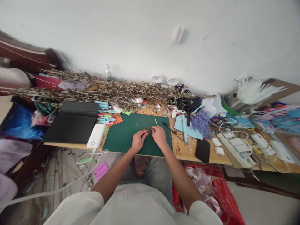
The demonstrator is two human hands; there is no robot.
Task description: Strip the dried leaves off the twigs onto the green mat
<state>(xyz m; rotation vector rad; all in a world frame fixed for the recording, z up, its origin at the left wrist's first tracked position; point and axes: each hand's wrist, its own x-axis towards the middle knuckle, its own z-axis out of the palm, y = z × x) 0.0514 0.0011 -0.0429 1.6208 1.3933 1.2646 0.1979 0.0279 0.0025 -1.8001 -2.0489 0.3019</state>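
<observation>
My left hand (pixel 138 141) is over the green cutting mat (pixel 124 125), thumb and forefinger closed on a small pink paper roll (pixel 146 132). Facing it, my right hand (pixel 159 135) has its fingers curled together at a little heap of dried plant bits (pixel 150 130); what the fingertips grip is too small to make out. A thin white stick (pixel 156 122) shows just beyond the right hand, and I cannot tell whether it is held or lying there. The two hands are close but apart. To the right lies a black pen (pixel 169 127).
Dried stalks (pixel 122 90) are piled along the back. At left are a black tablet case (pixel 70 125), a white power bank (pixel 96 136) and blue paper rolls (pixel 105 118). At right lie a glue gun (pixel 178 112), purple shredded strands (pixel 201 123), a black phone (pixel 202 150) and a power strip (pixel 236 150).
</observation>
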